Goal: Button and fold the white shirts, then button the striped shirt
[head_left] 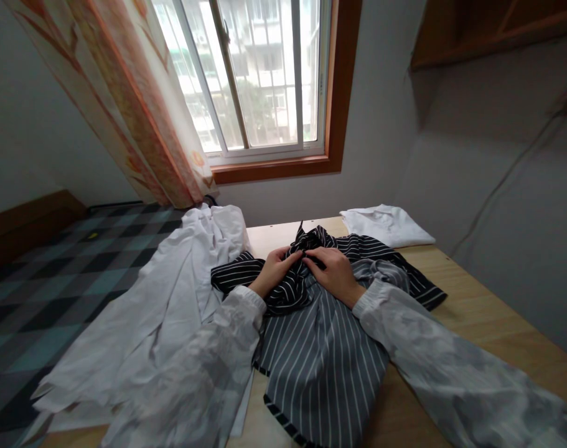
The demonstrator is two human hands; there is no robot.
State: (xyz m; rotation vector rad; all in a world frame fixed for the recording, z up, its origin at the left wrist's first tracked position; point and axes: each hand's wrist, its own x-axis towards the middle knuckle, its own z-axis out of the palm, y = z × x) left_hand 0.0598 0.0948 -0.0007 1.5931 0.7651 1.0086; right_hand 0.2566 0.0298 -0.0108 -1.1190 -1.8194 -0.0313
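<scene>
Two bare hands meet at the middle of a pale wooden table [474,311], both working a bunched part of a dark, white-striped fabric garment [320,354]. Far left, a blue-and-black checked floor [54,274] runs beside the table, and a patterned orange-and-cream curtain [138,112] hangs down to the sill of a wood-framed window [264,81]. Next comes a crumpled white cloth garment [162,311], soft and creased, spilling over the table's left edge and lying against the striped one. The left hand [276,269], in a loose pale sleeve, has its fingers curled closed on a fold of the striped garment, pinching the cloth. The striped garment lies spread flat towards the near edge of the table, its stripes running lengthways, with a rumpled, knotted-looking heap at the top where the hands meet. The right hand [334,270] rests just beside the left, fingers bent and closed down on the same bunch of cloth; the fingertips of the two hands nearly touch. Farther right and back, a folded white cloth [386,225] lies neat and flat near the far edge of the table, apart from the striped garment. Right of that, bare smooth wood stretches to the table's right edge, close along a plain grey wall [507,186].
</scene>
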